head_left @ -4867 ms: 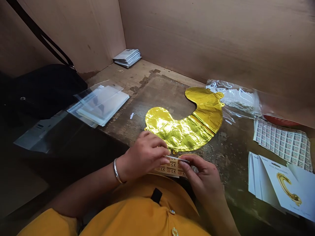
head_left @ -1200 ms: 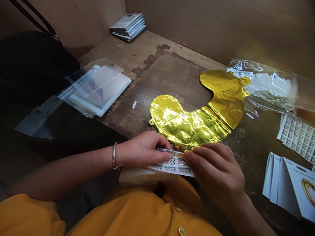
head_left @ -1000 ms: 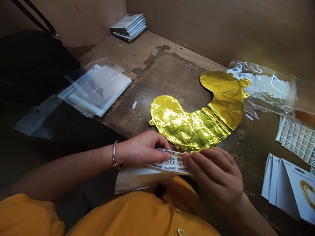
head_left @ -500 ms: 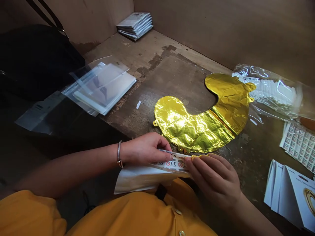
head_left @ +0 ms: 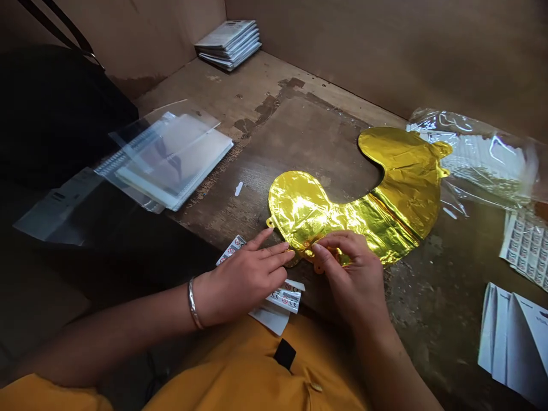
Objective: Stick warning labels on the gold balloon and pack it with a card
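A gold foil balloon (head_left: 295, 200), flat and curved, lies on the table before me. My left hand (head_left: 257, 271) is open, its fingers stretched out flat with their tips on the balloon's near edge. Under that hand a sheet of printed stickers (head_left: 285, 298) sticks out on both sides; its middle is hidden. My right hand (head_left: 353, 271) is closed, thumb and index finger pinched right at the balloon's near edge. At the pinch shows a small sticker (head_left: 307, 244) with a faint reddish mark, against the gold foil.
Clear plastic sleeves (head_left: 171, 165) lie at the left, beside a dark bag (head_left: 55, 114). Folded cards (head_left: 229, 43) are stacked in the back corner. At the right are a filled clear bag (head_left: 488, 160), more sticker sheets (head_left: 526, 245) and white folded cards (head_left: 514, 337).
My right hand has left the sticker sheet and moved up to the balloon's near edge. My left hand has opened from its grip on the sheet and now lies flat over it.
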The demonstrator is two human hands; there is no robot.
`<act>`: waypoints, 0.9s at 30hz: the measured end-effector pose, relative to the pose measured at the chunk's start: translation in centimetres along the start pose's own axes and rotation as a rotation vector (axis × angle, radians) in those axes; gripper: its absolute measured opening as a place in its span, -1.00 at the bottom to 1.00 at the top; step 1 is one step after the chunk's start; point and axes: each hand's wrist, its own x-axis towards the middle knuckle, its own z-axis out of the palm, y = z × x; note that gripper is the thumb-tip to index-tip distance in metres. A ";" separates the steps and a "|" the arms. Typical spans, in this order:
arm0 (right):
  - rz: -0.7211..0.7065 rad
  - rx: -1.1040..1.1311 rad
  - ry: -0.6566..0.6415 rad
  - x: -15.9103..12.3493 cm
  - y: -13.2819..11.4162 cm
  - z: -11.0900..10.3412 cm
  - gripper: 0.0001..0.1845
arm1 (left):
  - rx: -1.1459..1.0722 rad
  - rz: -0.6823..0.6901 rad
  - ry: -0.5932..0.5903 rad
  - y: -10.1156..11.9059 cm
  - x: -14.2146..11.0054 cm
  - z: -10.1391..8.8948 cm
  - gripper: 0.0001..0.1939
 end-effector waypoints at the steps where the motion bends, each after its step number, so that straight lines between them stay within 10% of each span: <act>1: -0.002 -0.015 -0.012 -0.1 0.0 0.4 -0.89 | -0.018 -0.004 -0.009 -0.1 -0.1 0.2 -0.80; 27: -0.020 -0.053 -0.011 -0.2 0.6 2.6 -0.86 | -0.036 -0.008 -0.008 -0.3 0.4 -0.1 -0.79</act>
